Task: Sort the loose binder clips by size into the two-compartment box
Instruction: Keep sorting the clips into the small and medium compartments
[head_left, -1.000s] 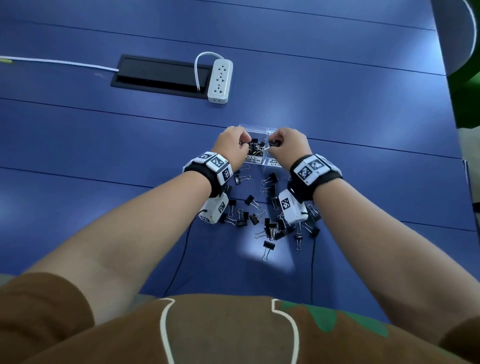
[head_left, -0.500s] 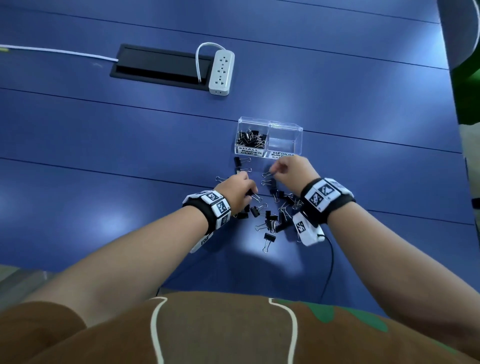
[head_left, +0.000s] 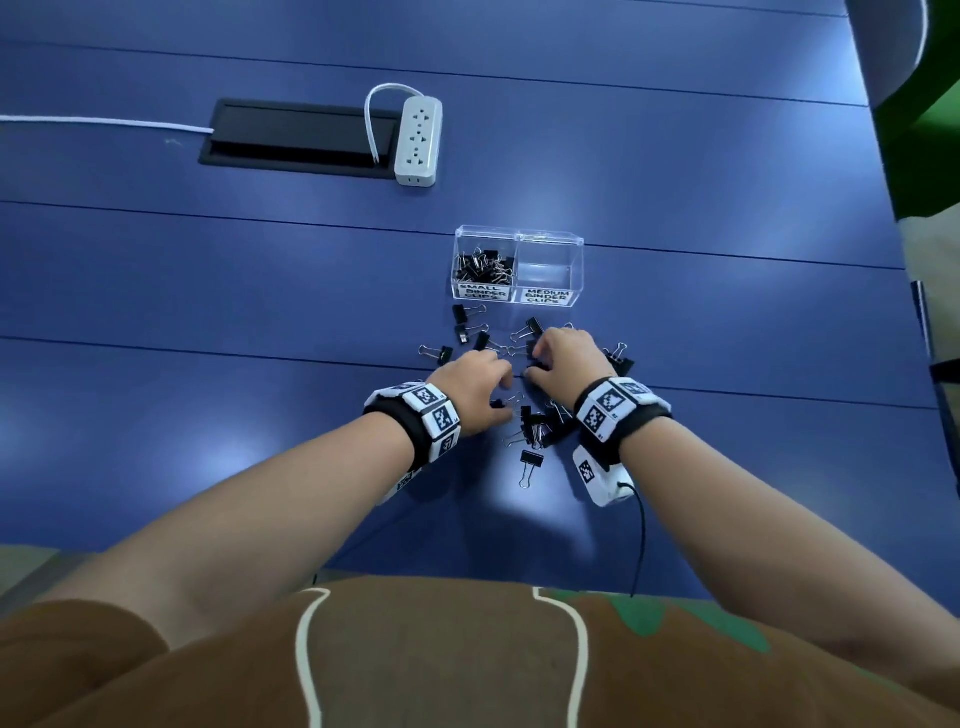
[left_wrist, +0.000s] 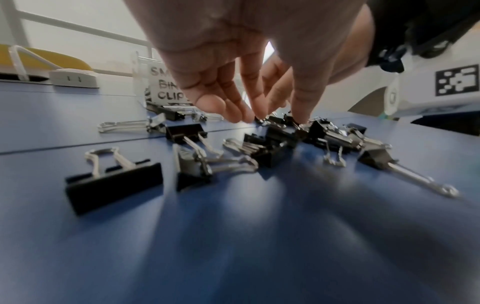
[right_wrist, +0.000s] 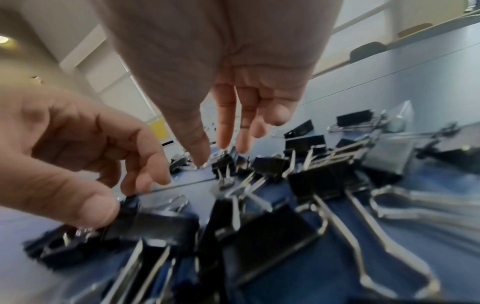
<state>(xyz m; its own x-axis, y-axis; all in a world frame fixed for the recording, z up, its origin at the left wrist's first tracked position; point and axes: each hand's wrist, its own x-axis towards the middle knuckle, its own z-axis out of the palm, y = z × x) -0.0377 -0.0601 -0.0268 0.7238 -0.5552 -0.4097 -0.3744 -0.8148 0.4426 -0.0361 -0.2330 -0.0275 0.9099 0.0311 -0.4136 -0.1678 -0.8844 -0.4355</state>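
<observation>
The clear two-compartment box stands on the blue table. Its left bay, labelled small, holds several small black clips; the medium bay is bare. Loose binder clips of both sizes lie scattered between the box and me. My left hand reaches down into the pile, thumb and fingertips pinching a small clip that lies on the table. My right hand hovers close beside it, fingers hanging straight over a small clip and holding nothing.
A white power strip and a black cable hatch lie at the far left of the table. A black cable trails from my right wrist over the table's near edge. A larger clip lies nearest my left wrist.
Both hands came back from the box to the loose pile. In the last half second they drew together, and the left fingers closed on a small clip.
</observation>
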